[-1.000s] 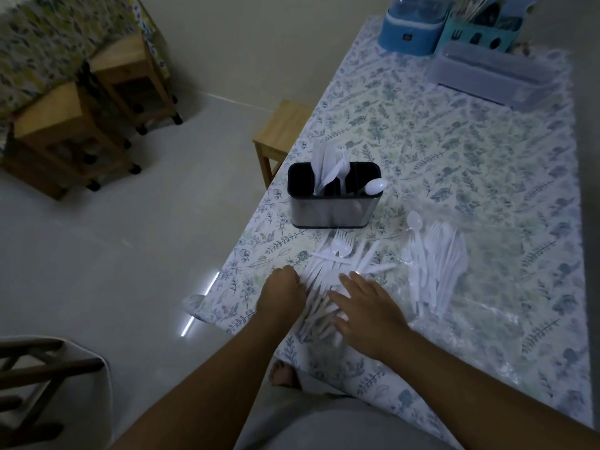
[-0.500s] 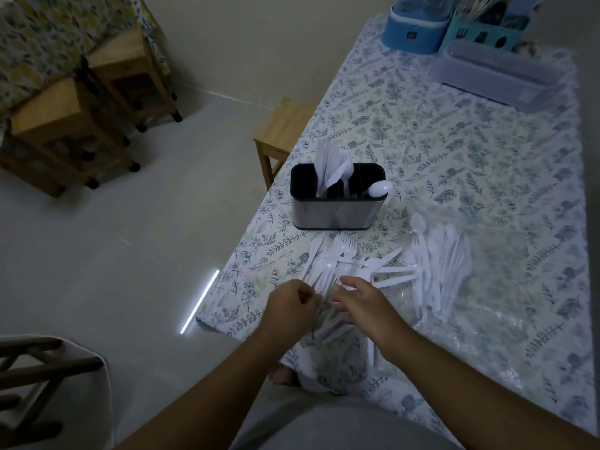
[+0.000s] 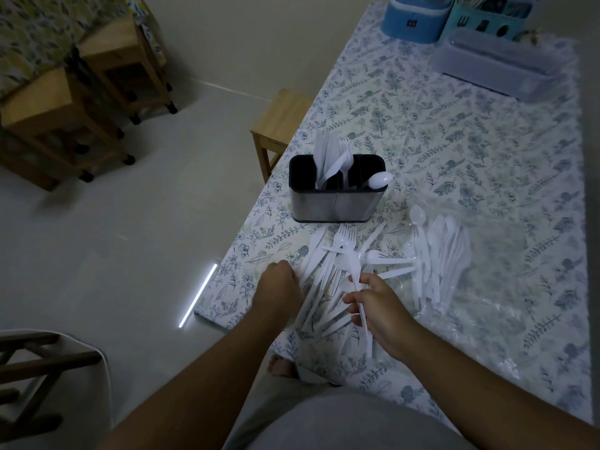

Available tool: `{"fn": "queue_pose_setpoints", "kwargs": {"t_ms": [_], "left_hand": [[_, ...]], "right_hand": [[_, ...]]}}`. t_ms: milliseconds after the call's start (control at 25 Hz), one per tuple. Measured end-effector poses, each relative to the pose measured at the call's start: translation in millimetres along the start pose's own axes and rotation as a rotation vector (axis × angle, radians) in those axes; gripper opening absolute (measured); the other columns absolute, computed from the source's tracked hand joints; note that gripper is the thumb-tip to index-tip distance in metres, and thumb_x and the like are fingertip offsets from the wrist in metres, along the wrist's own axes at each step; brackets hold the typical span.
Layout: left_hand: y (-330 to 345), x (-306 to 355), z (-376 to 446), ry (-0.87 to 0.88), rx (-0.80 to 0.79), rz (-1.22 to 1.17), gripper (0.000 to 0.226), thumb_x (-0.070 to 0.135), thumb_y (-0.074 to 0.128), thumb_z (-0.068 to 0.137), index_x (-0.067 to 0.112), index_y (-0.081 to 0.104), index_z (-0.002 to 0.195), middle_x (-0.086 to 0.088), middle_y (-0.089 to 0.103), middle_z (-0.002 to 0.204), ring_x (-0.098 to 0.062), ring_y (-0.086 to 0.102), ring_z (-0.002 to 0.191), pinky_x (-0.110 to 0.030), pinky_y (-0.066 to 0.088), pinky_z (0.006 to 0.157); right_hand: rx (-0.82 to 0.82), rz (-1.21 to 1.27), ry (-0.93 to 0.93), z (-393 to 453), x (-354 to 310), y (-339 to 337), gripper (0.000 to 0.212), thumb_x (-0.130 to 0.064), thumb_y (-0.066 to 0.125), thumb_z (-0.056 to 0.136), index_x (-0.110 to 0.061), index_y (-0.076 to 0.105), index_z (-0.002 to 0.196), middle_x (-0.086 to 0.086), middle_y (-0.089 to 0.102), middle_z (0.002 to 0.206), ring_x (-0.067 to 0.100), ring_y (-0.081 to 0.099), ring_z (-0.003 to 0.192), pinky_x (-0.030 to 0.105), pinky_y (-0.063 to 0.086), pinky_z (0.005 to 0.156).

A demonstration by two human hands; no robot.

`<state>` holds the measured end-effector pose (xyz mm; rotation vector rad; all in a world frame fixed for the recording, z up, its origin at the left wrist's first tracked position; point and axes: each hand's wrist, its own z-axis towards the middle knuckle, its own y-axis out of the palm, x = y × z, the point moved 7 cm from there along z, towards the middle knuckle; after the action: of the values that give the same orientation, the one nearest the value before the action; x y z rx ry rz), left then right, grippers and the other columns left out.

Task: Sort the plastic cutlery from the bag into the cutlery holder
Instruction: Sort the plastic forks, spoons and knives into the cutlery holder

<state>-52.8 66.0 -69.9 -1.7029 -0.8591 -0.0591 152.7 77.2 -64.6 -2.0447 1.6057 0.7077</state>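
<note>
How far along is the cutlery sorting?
Early. The holder has only a few knives, a fork and a spoon. The right hand grips one utensil; the left hand rests on the loose pile. Another heap waits.

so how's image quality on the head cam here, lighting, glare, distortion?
Head view: dim, underexposed room, so the white cutlery pile blends together; a bright light streak glares on the floor by the table edge; wide-angle bending shows along the table edges; the clear bag shows only faint sheen; the right hand and the utensil in its grip look slightly soft.
</note>
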Motion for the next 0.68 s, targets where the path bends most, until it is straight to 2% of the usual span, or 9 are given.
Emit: {"fn": "queue_pose_setpoints", "kwargs": {"t_ms": [200, 320, 400, 560, 680], "left_hand": [[-1.7, -5.7, -4.7, -0.010, 0.021, -0.004, 0.014, 0.023, 0.050, 0.099, 0.013, 0.052, 0.090, -0.004, 0.055, 0.090, -0.022, 0.057, 0.081, -0.033, 0.045, 0.063], [-1.7, -0.3, -9.7, 0.065, 0.025, -0.046, 0.022, 0.030, 0.062, 0.093, 0.013, 0.049, 0.096, -0.004, 0.052, 0.094, -0.019, 0.051, 0.082, -0.033, 0.045, 0.065], [2.0, 0.5, -9.5, 0.092, -0.017, 0.016, 0.022, 0.027, 0.064, 0.093, 0.011, 0.051, 0.101, -0.005, 0.055, 0.098, -0.020, 0.052, 0.085, -0.032, 0.047, 0.068], [-4.7, 3.0, -12.6, 0.093, 0.029, 0.087, 0.015, 0.020, 0.047, 0.100, 0.009, 0.057, 0.099, -0.008, 0.059, 0.094, -0.018, 0.049, 0.078, -0.030, 0.039, 0.064], [-12.9, 14.6, -26.6, 0.096, 0.057, -0.114, 0.015, 0.017, 0.050, 0.098, 0.012, 0.061, 0.089, 0.000, 0.061, 0.081, -0.015, 0.056, 0.071, -0.024, 0.043, 0.058]], "right_hand": [[-0.013, -0.044, -0.009, 1.0, -1.2, 1.8, 0.018, -0.013, 0.050, 0.100, -0.015, 0.062, 0.114, 0.012, 0.063, 0.090, 0.019, 0.052, 0.069, 0.029, 0.045, 0.058], [-0.025, -0.041, -0.010, -1.9, -2.1, 6.6, 0.015, -0.015, 0.052, 0.101, -0.014, 0.064, 0.111, 0.012, 0.063, 0.090, 0.018, 0.053, 0.068, 0.030, 0.045, 0.058], [-0.029, -0.019, -0.012, -3.0, -2.7, 7.5, 0.016, -0.015, 0.053, 0.101, -0.012, 0.064, 0.112, 0.012, 0.063, 0.089, 0.018, 0.053, 0.066, 0.030, 0.045, 0.058], [-0.021, 0.064, 0.012, -3.7, -0.7, 8.6, 0.021, -0.009, 0.047, 0.102, -0.014, 0.063, 0.115, 0.014, 0.059, 0.090, 0.021, 0.053, 0.071, 0.032, 0.050, 0.060], [-0.080, 0.238, 0.032, -5.4, -0.4, 17.0, 0.018, -0.003, 0.049, 0.101, -0.009, 0.061, 0.113, 0.016, 0.061, 0.090, 0.023, 0.058, 0.073, 0.039, 0.052, 0.068]]}}
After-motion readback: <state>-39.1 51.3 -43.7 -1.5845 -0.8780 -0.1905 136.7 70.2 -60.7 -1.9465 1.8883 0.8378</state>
